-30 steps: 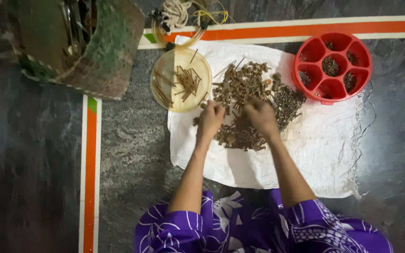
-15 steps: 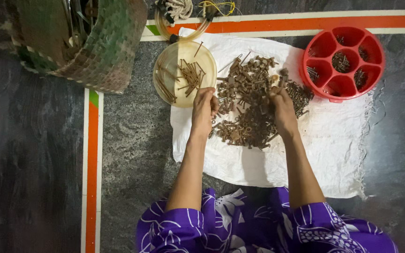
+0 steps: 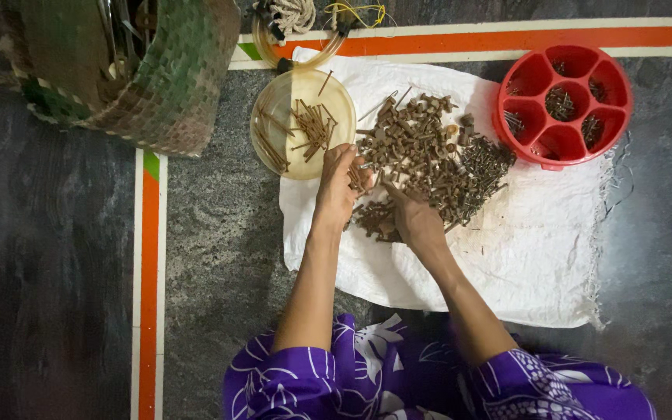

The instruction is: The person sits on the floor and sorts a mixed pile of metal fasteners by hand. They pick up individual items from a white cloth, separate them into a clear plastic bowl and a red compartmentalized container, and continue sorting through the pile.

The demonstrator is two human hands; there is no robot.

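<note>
- A dark stone floor is filling the view, with orange and white stripes running along it.
- A white cloth is lying spread on that floor, and nearly everything else is sitting on it or at its edge.
- A woven green basket is leaning at the upper left, well apart from the cloth.
- A person in a purple patterned garment is reaching both bare arms up onto the cloth.
- A red round tray with compartments is resting on the cloth's upper right corner, with small dark fasteners lying in several of its cells.
- A clear yellowish dish is sitting at the cloth's upper left edge, holding thin brown nails.
- A pile of rusty bolts and screws is lying in the middle of the cloth, between the dish and the tray (this is the stuff both hands are working in).
- The left hand is curling loosely at the pile's left edge, just below the dish, with a few rusty pieces showing at its fingertips; whether it is actually gripping them I cannot tell.
- The right hand is lying on the lower part of the pile, fingers spread fairly flat over the pieces, not visibly closed around any one.
</note>
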